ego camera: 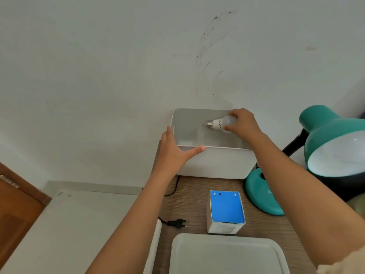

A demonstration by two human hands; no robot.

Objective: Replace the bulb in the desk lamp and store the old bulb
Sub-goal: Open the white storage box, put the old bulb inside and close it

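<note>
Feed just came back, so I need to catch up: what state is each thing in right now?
Old bulb: held by right hand over the open bin, screw base pointing left.
Storage bin: open, left hand steadying its rim.
Lid: off, flat on desk.
Desk lamp: bulb fitted, shade tilted toward camera.
Plug: unplugged, on desk.
Bulb box: standing upright.

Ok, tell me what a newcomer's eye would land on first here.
First, the right hand holding a white bulb sideways over the open white storage box by the wall, with the left hand steadying the box's near left corner. Next, the teal desk lamp at right, a bulb inside its shade. Then the blue bulb carton standing on the desk.
</note>
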